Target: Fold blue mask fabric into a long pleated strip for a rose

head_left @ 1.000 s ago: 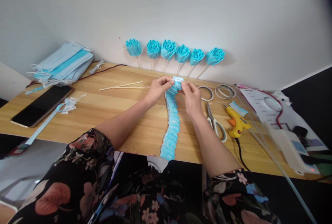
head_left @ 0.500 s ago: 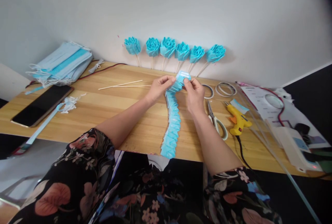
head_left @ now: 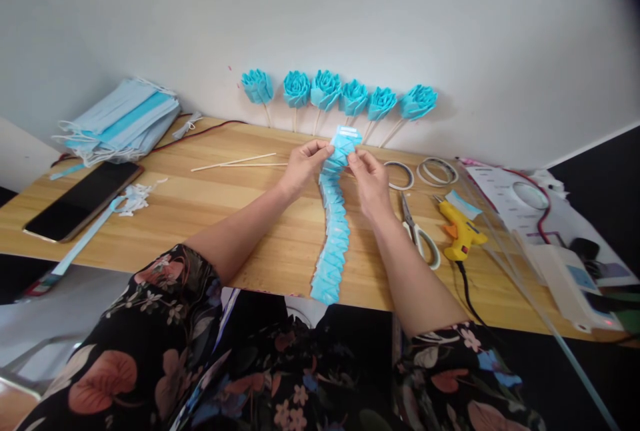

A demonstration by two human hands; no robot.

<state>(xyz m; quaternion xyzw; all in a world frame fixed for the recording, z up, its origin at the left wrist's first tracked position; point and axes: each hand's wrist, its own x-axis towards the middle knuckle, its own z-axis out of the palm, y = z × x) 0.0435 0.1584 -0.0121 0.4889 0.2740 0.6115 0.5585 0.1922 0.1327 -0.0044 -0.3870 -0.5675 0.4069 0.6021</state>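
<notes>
A long folded blue strip (head_left: 334, 231), pleated in overlapping points, runs from my hands down to the table's front edge. Its far end is raised and shows white bands of tape. My left hand (head_left: 306, 166) pinches the strip's left side near that end. On the opposite side, my right hand (head_left: 369, 179) grips it between thumb and fingers. Thin wooden sticks (head_left: 240, 161) lie left of my left hand. Just right of my right hand are a roll of tape (head_left: 400, 176) and scissors (head_left: 413, 228) with pale handles.
Several blue flowers (head_left: 327, 90) on sticks lean against the wall. At left are stacked face masks (head_left: 120, 121), a black phone (head_left: 83, 203) and white scraps (head_left: 133, 200). To the right lie a yellow glue gun (head_left: 463, 228), more tape rolls (head_left: 437, 171) and a white power strip (head_left: 565, 284).
The strip's taped end has tilted and shifted slightly left, showing more of its pleats. My right hand has moved a little left and lower along its side.
</notes>
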